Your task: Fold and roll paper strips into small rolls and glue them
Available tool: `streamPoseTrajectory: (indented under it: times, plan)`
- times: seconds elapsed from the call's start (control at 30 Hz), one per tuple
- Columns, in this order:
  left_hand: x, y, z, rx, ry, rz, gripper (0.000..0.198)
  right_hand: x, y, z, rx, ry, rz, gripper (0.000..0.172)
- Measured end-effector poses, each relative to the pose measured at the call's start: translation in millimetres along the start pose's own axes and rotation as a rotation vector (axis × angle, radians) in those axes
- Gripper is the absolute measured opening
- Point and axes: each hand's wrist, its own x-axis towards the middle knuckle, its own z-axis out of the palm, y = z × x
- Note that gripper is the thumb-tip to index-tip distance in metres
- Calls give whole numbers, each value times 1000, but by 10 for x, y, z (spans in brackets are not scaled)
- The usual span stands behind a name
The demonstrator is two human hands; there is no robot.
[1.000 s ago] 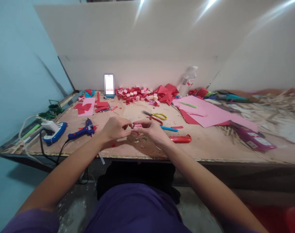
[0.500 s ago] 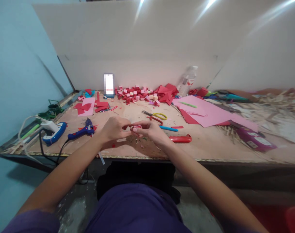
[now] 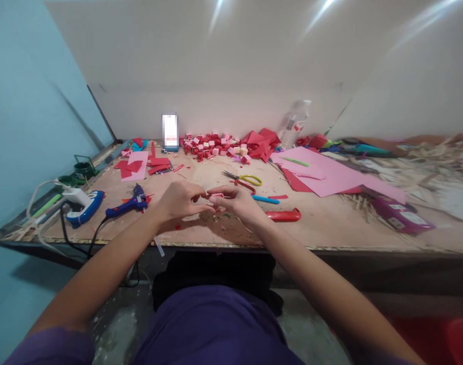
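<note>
A small red and pink paper-wrapped cube [image 3: 216, 195] is held above the near part of the table, between the fingertips of both hands. My left hand [image 3: 181, 200] pinches at its left side with curved thumb and index finger. My right hand [image 3: 237, 204] grips it from the right and covers much of it. Just beyond my right hand lie scissors with yellow and red handles [image 3: 250, 179] and a blue-handled tool [image 3: 265, 199]. A red cutter [image 3: 284, 215] rests to the right of that hand.
Many red and pink cubes [image 3: 216, 147] are heaped at the back beside a phone [image 3: 170, 133]. A blue glue gun [image 3: 128, 205] and a power strip [image 3: 84, 209] lie left. Pink paper sheets [image 3: 322, 172], a plastic bottle [image 3: 295, 124] and wood scraps are right.
My fingers have shifted slightly around the cube, which shows a little more between the fingertips. The view has tilted a bit; the tools and heap stay put.
</note>
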Motion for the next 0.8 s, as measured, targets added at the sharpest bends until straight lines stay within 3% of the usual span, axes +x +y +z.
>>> streamPoseTrajectory:
  times: [0.3, 0.8]
  plan:
    - [-29, -35, 15, 25, -96, 42, 49, -1, -34, 1, 53, 202, -56, 41]
    - [-16, 8, -18, 50, -133, 32, 45, -4, 1, 11, -1, 83, -29, 36]
